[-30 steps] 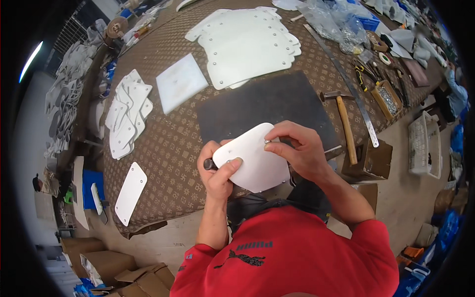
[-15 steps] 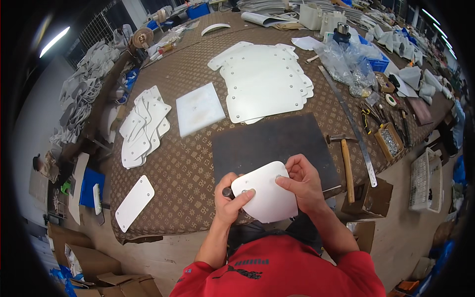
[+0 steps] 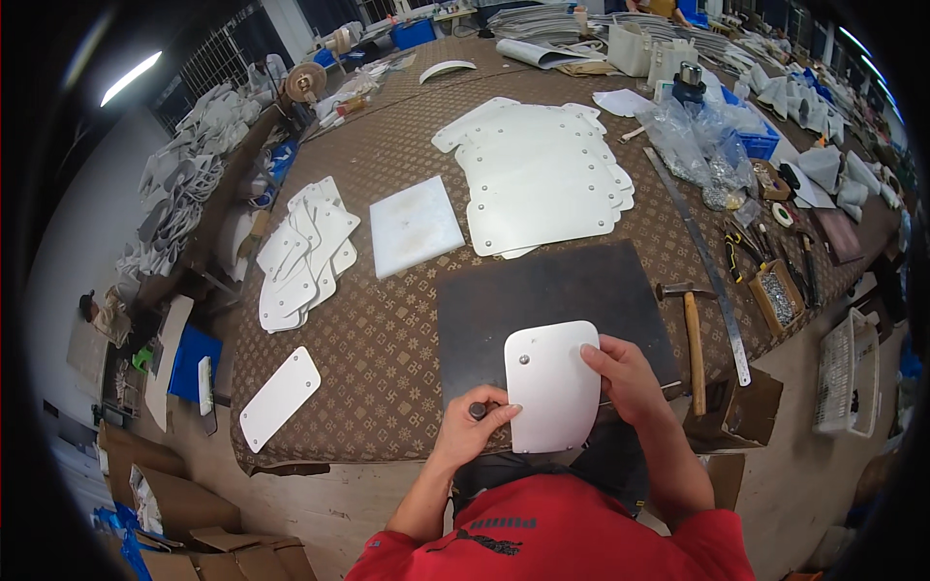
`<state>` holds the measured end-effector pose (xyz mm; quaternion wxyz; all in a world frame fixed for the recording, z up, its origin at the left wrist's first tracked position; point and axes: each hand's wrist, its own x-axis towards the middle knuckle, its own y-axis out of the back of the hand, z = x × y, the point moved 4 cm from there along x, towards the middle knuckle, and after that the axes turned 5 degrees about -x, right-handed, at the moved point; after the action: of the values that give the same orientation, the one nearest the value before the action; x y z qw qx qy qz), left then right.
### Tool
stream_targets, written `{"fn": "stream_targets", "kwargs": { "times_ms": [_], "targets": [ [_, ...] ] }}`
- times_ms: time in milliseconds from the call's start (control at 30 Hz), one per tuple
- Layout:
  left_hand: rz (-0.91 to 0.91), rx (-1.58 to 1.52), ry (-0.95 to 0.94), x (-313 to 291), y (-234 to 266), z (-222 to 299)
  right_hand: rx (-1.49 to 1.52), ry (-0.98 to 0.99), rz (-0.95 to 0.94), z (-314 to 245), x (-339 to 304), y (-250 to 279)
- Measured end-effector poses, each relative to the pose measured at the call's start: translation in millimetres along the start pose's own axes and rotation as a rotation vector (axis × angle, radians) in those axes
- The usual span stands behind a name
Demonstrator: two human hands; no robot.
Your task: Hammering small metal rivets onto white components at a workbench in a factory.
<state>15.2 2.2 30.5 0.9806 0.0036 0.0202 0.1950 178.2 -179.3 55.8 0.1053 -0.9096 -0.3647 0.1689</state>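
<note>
A white flexible panel with rounded corners is held up over the near edge of a dark flat board. One metal snap shows near its upper left corner, with a small mark beside it. My left hand is closed, thumb on the panel's left edge, and a dark round-ended rod sticks out of the same fist. The rest of that rod is hidden. With thumb and fingers, my right hand pinches the panel's upper right edge; its other fingertips are behind the sheet.
Right of the board lie a hammer, a long steel ruler and a box of small metal parts. A stack of white panels, a white block, smaller pieces and one strip lie on the patterned tabletop.
The panel has turned more upright and moved right. My left hand has slid down its left edge, uncovering the snap. My right hand has shifted right and down; the view has also shifted slightly.
</note>
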Motion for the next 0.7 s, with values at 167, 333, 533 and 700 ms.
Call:
{"fn": "stream_targets", "kwargs": {
  "times_ms": [167, 333, 533, 700],
  "targets": [
    [0.097, 0.046, -0.019, 10, 17, 17, -0.035, 0.121, -0.011, 10, -2, 3],
    [0.082, 0.242, -0.028, 36, 26, 62, 0.002, 0.193, -0.039, 35, -1, 2],
    [-0.092, 0.823, -0.250, 86, 18, 99, 0.115, 0.087, 0.090, 42, -1, -8],
    [-0.173, 0.937, -0.305, 142, 7, 65, 0.082, -0.150, 0.087, 49, 1, 5]
  ]
}}
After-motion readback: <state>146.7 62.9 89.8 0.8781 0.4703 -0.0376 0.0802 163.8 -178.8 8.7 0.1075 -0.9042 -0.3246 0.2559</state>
